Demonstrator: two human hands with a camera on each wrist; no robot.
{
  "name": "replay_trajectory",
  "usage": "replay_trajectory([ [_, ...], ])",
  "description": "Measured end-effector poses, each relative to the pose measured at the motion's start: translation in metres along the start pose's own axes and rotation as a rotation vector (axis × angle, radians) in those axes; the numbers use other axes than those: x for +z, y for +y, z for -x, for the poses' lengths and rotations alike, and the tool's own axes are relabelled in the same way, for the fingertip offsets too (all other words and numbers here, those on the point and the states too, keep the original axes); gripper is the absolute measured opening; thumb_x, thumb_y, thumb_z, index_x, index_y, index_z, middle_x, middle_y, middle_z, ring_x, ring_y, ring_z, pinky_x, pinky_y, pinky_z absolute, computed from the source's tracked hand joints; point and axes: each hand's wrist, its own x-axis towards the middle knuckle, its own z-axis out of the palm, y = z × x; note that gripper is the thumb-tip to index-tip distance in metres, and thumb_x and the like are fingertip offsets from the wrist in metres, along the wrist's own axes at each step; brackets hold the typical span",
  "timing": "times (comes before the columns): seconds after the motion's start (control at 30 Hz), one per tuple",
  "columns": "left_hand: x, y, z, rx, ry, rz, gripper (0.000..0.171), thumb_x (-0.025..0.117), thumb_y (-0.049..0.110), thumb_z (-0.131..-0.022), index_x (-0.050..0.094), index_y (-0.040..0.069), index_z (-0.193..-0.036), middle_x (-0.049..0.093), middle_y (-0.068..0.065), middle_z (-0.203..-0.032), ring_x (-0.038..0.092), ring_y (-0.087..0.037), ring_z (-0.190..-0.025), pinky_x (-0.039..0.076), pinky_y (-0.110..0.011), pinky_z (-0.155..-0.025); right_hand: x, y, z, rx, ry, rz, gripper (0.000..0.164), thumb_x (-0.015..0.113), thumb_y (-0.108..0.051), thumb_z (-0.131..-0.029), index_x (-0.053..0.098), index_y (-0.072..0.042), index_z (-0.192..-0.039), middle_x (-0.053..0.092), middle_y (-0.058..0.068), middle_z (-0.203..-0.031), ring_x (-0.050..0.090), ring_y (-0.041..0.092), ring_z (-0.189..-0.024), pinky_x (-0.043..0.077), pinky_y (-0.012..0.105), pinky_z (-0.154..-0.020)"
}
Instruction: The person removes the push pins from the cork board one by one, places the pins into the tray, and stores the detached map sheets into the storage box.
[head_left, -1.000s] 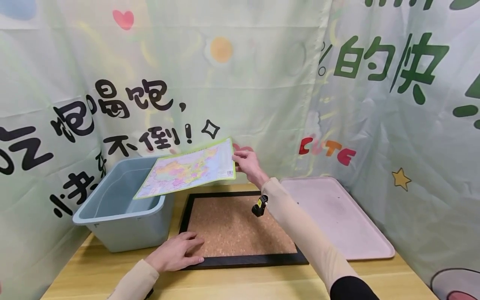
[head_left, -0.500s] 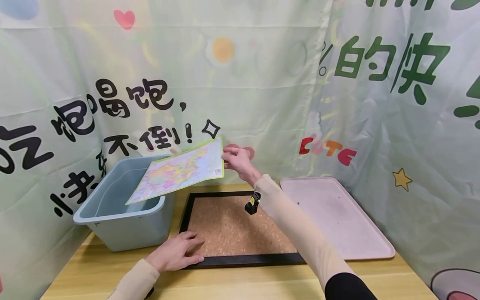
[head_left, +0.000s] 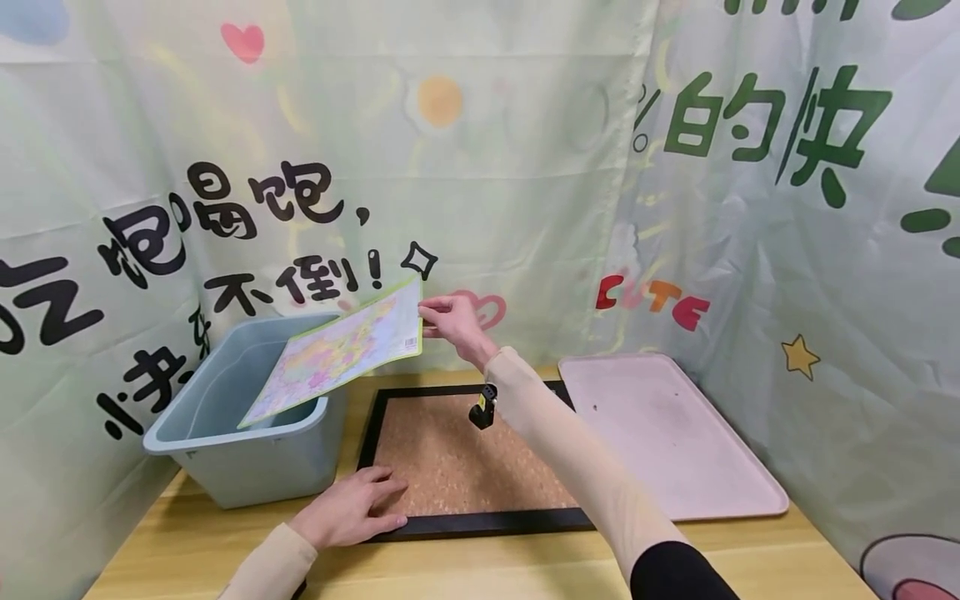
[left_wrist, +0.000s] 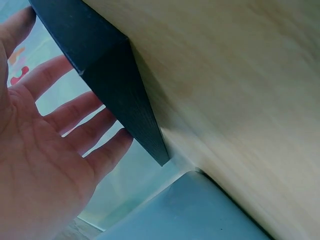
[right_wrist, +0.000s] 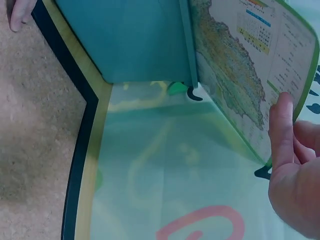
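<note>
My right hand [head_left: 457,325] pinches the right edge of a thin map sheet [head_left: 337,350] with a green border. The sheet slants down to the left, its far part over the blue-grey bin [head_left: 247,462]. In the right wrist view, the map's other side [right_wrist: 235,65] shows print, and the thumb and fingers are on its edge. My left hand [head_left: 348,508] rests at the front left corner of a black-framed cork board [head_left: 442,467]. In the left wrist view, its spread fingers [left_wrist: 75,110] lie against the black frame [left_wrist: 110,75].
The bin stands on the wooden table [head_left: 420,571] left of the board. A pale pink tray [head_left: 675,442] lies to the right, partly behind my right forearm. Printed cloth [head_left: 517,200] hangs behind and at both sides.
My right hand has moved left with the map sheet, whose lower left corner has dropped further over the bin. The left hand has stayed on the board's corner.
</note>
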Motion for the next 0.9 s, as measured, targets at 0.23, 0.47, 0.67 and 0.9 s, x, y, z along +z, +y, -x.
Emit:
replay_trajectory([
  [0.23,-0.001,0.002,-0.001,-0.011,0.002,0.007,0.061,0.056,0.062,-0.091,0.063,0.017,-0.132,0.054,-0.019,-0.139,0.053,-0.040,-0.126,0.045,-0.058,-0.098,0.011,0.000,-0.003,-0.018,-0.076,-0.040,0.036,0.064,-0.007,-0.095,0.061,0.004,-0.129,0.066,0.021,-0.124,0.073,0.020,-0.088,0.058,0.037,-0.083],
  [0.47,0.001,0.002,-0.001,-0.004,0.005,0.000,0.060,0.057,0.062,-0.091,0.064,0.017,-0.131,0.055,-0.019,-0.138,0.055,-0.038,-0.124,0.047,-0.056,-0.098,0.017,0.004,-0.002,-0.034,-0.110,-0.077,0.045,0.060,-0.004,-0.097,0.050,0.002,-0.141,0.062,0.024,-0.129,0.068,0.033,-0.107,0.058,0.037,-0.084],
  [0.67,0.000,0.003,-0.002,0.021,0.031,-0.004,0.059,0.058,0.060,-0.091,0.065,0.015,-0.130,0.056,-0.021,-0.135,0.055,-0.039,-0.124,0.046,-0.056,-0.098,0.016,0.011,0.001,-0.059,-0.128,-0.067,0.042,0.059,-0.006,-0.098,0.052,0.004,-0.138,0.063,0.024,-0.129,0.065,0.034,-0.114,0.059,0.032,-0.081],
  [0.9,0.001,0.000,-0.006,0.042,0.046,-0.038,0.058,0.057,0.061,-0.091,0.067,0.016,-0.127,0.059,-0.019,-0.131,0.059,-0.036,-0.118,0.048,-0.054,-0.095,0.009,0.029,0.013,-0.030,-0.105,0.023,0.030,0.061,-0.010,-0.098,0.065,0.001,-0.126,0.070,0.019,-0.117,0.070,0.029,-0.105,0.058,0.034,-0.083],
])
